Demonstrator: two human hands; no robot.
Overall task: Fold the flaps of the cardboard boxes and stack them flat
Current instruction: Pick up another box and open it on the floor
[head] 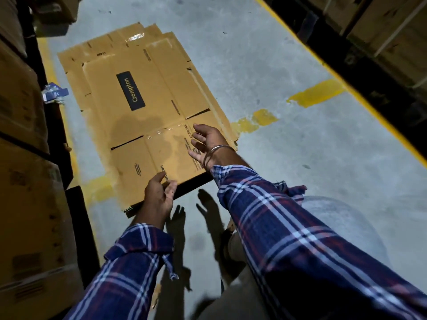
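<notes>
A flattened brown cardboard box (pixel 147 107) with a dark label lies on top of a pile of other flattened boxes (pixel 76 65) on the concrete floor. Its near edge hangs a little above the floor and casts a shadow. My left hand (pixel 159 195) hovers at that near edge with relaxed fingers, holding nothing. My right hand (pixel 205 139) is spread open above the box's near right flap, a metal bangle on the wrist. Both hands throw shadows on the floor below.
Stacked cartons (pixel 25 158) line the left side on a dark rack. More cartons on shelving (pixel 379 26) stand at the upper right behind a yellow floor line (pixel 360 95). A blue-and-white scrap (pixel 54 93) lies by the left rack. Grey floor stretches to the right.
</notes>
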